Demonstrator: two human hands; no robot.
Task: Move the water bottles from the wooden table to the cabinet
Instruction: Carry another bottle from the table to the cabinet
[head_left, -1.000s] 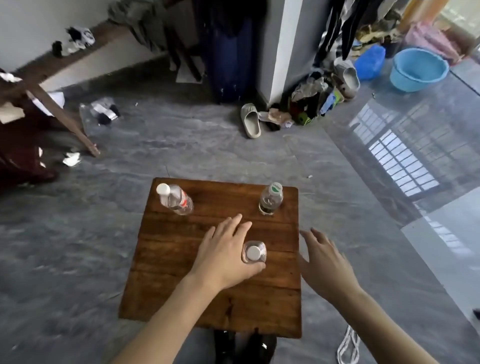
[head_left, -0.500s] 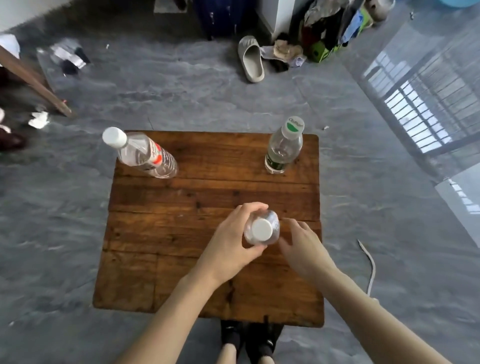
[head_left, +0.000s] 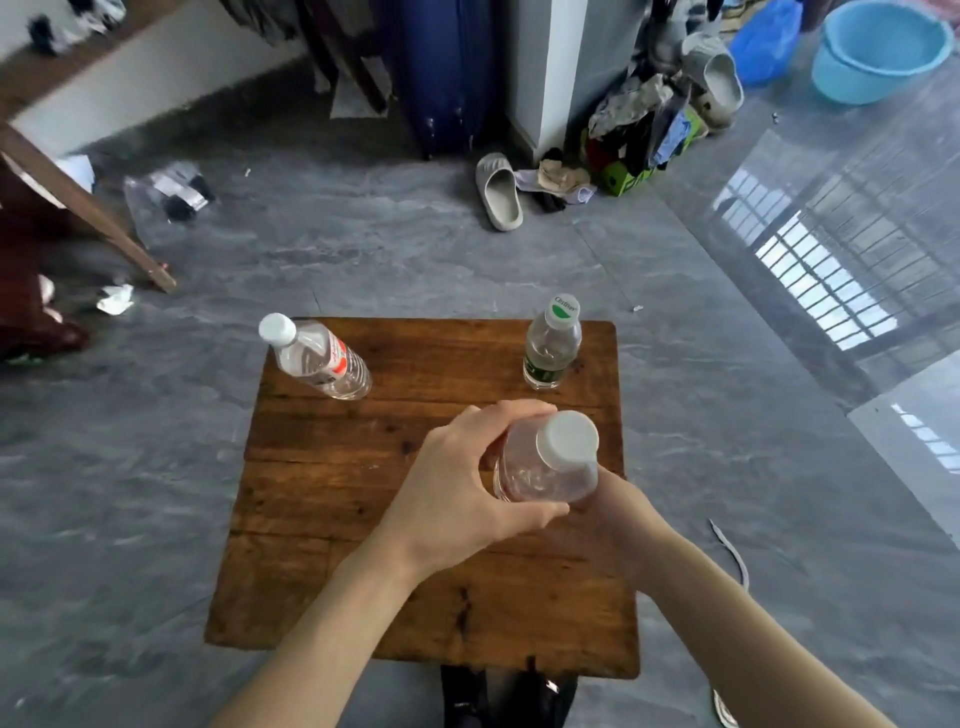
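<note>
Table (head_left: 332, 519) still has two bottles at the back (red-label one (head_left: 319, 358), green-cap one (head_left: 550, 345)). Left hand (head_left: 457, 493) and right hand (head_left: 618, 514) both wrap the near bottle (head_left: 545, 462), lifted over the front; I'd keep it upright, one palm underneath.

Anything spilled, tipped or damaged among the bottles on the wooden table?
Nothing stands out. The red-label bottle and green-cap bottle stand upright, capped, on the dry wooden table; both hands hold the third bottle.
</note>
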